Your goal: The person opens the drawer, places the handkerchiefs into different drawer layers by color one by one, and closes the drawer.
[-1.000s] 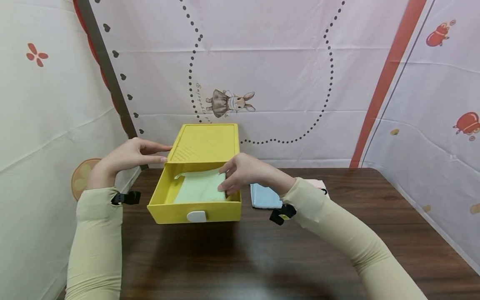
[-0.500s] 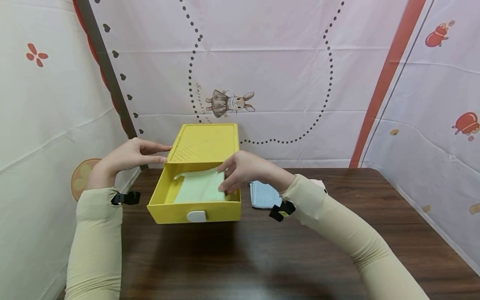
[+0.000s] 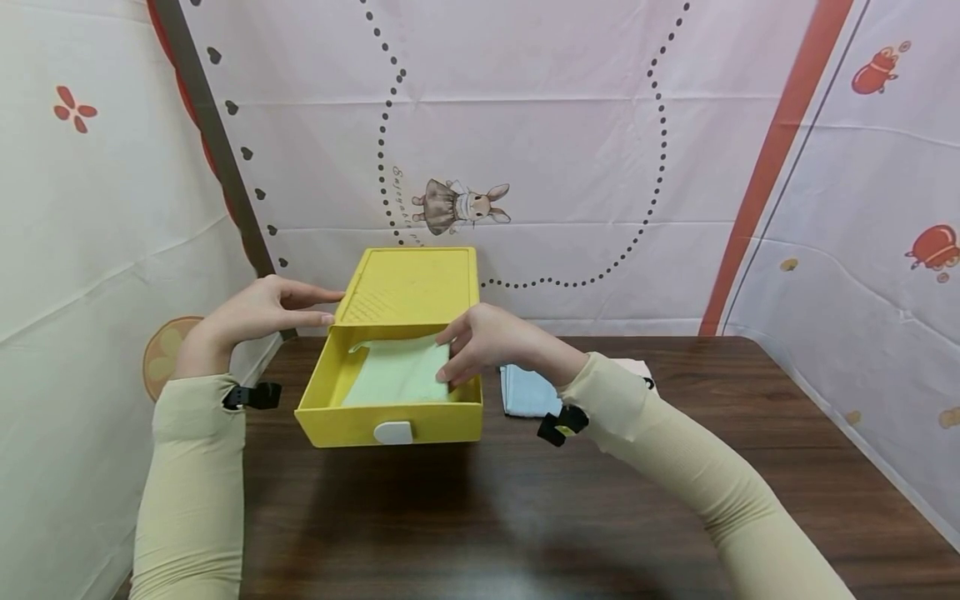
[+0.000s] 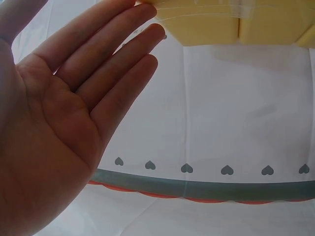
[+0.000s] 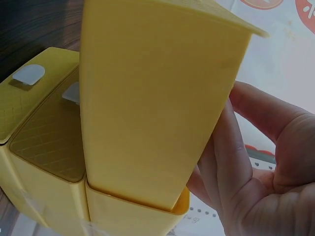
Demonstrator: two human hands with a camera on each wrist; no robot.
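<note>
A yellow drawer unit stands at the back of the table, its top drawer pulled out. Inside the drawer lies a folded pale green towel. My right hand reaches over the drawer's right rim; its thumb and index finger hold the towel's right edge. In the right wrist view the drawer's side wall hides those fingertips. My left hand has its fingers extended, fingertips at the unit's left side near the top. The left wrist view shows that palm with the fingers straight.
A folded light blue towel lies right of the unit, partly behind my right wrist, with a pale pink cloth beyond it. Lower drawers with white handles stay closed. Printed curtains enclose the dark wooden table.
The green towel's lower left edge has shifted slightly left in the drawer. My right hand has moved very little, and my left hand stays in place.
</note>
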